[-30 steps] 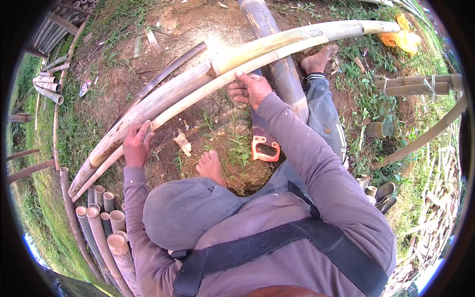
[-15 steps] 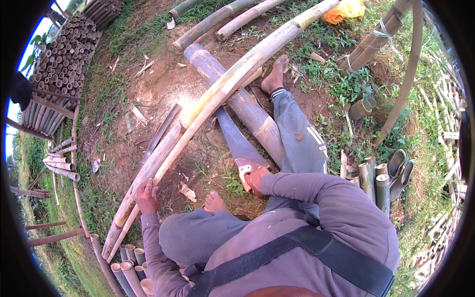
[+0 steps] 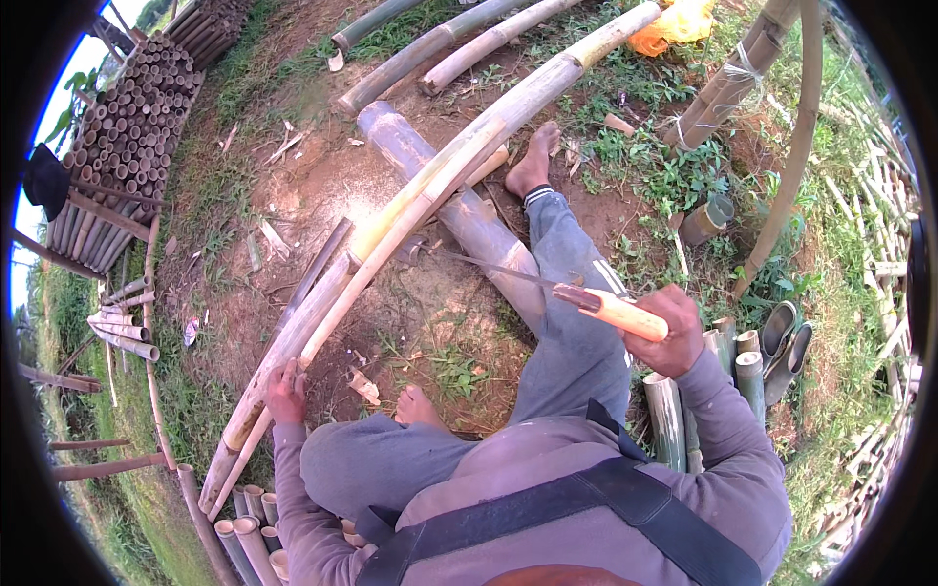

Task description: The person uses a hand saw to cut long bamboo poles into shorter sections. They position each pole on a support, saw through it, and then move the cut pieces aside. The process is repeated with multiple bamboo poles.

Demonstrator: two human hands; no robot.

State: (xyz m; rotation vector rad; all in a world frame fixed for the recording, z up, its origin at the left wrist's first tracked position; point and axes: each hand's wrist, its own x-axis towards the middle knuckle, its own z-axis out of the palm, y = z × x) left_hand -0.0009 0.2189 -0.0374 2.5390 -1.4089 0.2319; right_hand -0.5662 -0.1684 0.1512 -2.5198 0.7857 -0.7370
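many cut bamboo lengths are piled in a stack (image 3: 127,127) at the far left. one long bamboo pole (image 3: 391,215) is laid slantwise from near left to far right, crossed over a thick bamboo log (image 3: 479,225) at mid-scene. along the pole's right side a pale bamboo strip (image 3: 376,262) is set lengthwise. to the right, a saw (image 3: 611,310) is held with its thin blade pointed left, across the log; whether the log is touched by it cannot be told. short bamboo tubes (image 3: 249,532) are clustered at the near left, beside the left forearm. by the far end of the pole an orange bag (image 3: 674,27) is seen on the grass. the saw's handle is gripped by the right hand (image 3: 674,327), fingers wrapped. the left hand (image 3: 286,393) is placed against the near part of the strip and pole; whether they are grasped or merely touched cannot be told. near the left foot, a bamboo chip (image 3: 363,386) is seen on the soil.
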